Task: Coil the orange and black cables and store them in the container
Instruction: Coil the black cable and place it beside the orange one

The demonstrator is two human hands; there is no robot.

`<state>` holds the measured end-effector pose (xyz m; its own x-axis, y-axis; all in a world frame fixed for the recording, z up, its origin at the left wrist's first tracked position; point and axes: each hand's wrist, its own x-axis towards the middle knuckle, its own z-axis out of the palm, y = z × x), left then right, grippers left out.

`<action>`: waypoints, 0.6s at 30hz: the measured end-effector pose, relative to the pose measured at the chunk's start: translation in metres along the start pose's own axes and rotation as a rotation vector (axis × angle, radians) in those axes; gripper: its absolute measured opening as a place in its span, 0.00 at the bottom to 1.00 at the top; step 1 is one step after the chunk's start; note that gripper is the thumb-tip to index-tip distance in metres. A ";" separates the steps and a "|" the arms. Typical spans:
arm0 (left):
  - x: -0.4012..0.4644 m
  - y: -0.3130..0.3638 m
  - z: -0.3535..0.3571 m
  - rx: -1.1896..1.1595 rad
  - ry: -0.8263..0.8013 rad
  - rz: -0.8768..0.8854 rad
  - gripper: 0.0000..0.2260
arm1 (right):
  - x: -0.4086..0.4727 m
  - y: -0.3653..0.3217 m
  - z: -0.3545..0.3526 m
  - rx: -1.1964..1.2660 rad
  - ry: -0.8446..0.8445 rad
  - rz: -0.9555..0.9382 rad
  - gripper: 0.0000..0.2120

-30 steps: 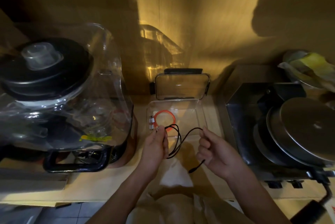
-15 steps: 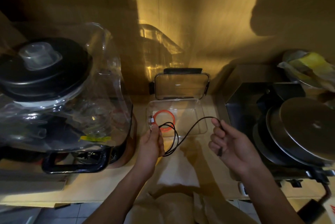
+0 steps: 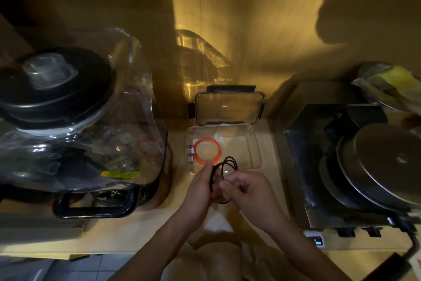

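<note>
A coiled orange cable (image 3: pixel 207 151) with white plugs lies inside the clear container (image 3: pixel 255 144) at the middle of the counter. Its lid (image 3: pixel 229 107) stands propped against the wall behind it. Just in front of the container I hold the black cable (image 3: pixel 225 168), wound into several loops. My left hand (image 3: pixel 200 186) pinches the coil on its left side. My right hand (image 3: pixel 247 192) grips the coil's lower right part with curled fingers. The loops rise above both hands, over the container's near edge.
A blender with a black lid (image 3: pixel 57 85) under clear plastic wrap fills the left of the counter. A metal appliance with a round steel lid (image 3: pixel 387 162) stands on the right, a yellow bag (image 3: pixel 391 85) behind it. Floor tiles show below the counter edge.
My right hand swung out to the right with the cable's free end, then came back in to my left hand. The black cable now forms a tighter coil between both hands.
</note>
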<state>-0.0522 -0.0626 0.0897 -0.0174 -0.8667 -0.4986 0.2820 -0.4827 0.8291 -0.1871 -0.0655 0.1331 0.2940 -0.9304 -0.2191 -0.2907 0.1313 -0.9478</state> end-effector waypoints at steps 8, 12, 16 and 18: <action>0.002 -0.005 0.004 -0.084 -0.074 -0.068 0.18 | 0.005 0.018 0.000 -0.430 0.003 -0.065 0.12; 0.003 -0.008 0.007 0.023 -0.034 0.023 0.13 | 0.007 0.021 -0.001 -0.592 -0.065 -0.189 0.13; 0.006 -0.009 0.009 -0.063 0.027 0.039 0.13 | 0.006 0.023 -0.002 -0.618 -0.165 -0.292 0.12; 0.008 -0.009 0.005 -0.182 0.036 0.040 0.14 | 0.003 0.025 -0.002 -0.584 -0.179 -0.297 0.12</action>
<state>-0.0595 -0.0656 0.0794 0.0302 -0.8780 -0.4777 0.4510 -0.4145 0.7904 -0.1952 -0.0661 0.1088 0.5689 -0.8208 -0.0510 -0.6036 -0.3746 -0.7038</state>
